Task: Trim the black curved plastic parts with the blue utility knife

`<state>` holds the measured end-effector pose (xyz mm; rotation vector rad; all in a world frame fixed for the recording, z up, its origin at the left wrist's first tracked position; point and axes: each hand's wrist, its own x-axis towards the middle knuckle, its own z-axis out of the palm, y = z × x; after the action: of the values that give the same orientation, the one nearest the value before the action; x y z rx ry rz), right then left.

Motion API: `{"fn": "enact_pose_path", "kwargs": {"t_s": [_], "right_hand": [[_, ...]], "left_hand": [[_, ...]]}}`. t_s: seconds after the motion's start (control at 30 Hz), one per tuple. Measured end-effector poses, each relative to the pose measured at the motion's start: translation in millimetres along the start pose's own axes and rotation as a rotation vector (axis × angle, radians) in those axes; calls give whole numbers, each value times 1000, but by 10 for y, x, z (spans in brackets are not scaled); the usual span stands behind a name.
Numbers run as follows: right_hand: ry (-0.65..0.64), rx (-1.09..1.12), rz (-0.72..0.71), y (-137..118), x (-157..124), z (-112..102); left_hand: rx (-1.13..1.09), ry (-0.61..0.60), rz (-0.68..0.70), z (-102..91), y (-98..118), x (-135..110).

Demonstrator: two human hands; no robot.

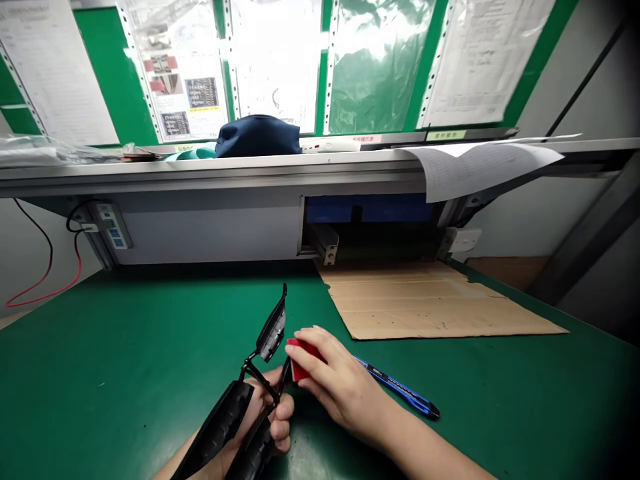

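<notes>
My left hand [281,419] is closed around a black plastic assembly [217,423] made of long curved shells joined by thin arms. One smaller shell of it sticks up and away from me. In my right hand [343,387], a small red block [306,355] with a pale edge is gripped between thumb and fingers. The block sits beside one thin black arm of the assembly; whether they touch I cannot tell. A blue utility knife [403,392] lies on the table just right of my right hand, partly hidden by it.
The green table [125,347] spreads around my hands. A flat cardboard sheet [425,303] lies at the back right. Above runs a shelf [200,175] with a dark blue pouch [257,137] and papers [475,167] hanging over its edge. A power strip [114,225] with cables is at left.
</notes>
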<state>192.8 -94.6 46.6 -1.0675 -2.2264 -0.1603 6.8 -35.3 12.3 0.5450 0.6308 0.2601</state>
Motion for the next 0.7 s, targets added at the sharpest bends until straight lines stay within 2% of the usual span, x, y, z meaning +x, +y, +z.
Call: {"fn": "enact_pose_path", "kwargs": {"t_s": [0.1,0.3,0.47,0.57,0.7], "right_hand": [[-48,30,-94,-34,20,41],[-65,80,-95,-26,33,55],[-18,93,-66,-29,40,48],[-34,157,-91,-22,40,57],[-10,130,-34,-13,25,73]], "left_hand": [[25,96,21,52,16,-51],[109,153,85,10,-3,-52],[134,107,119,-53,-43,-20],[144,127,134,-57,-57,-10],[173,136,129,-31,-48,-16]]}}
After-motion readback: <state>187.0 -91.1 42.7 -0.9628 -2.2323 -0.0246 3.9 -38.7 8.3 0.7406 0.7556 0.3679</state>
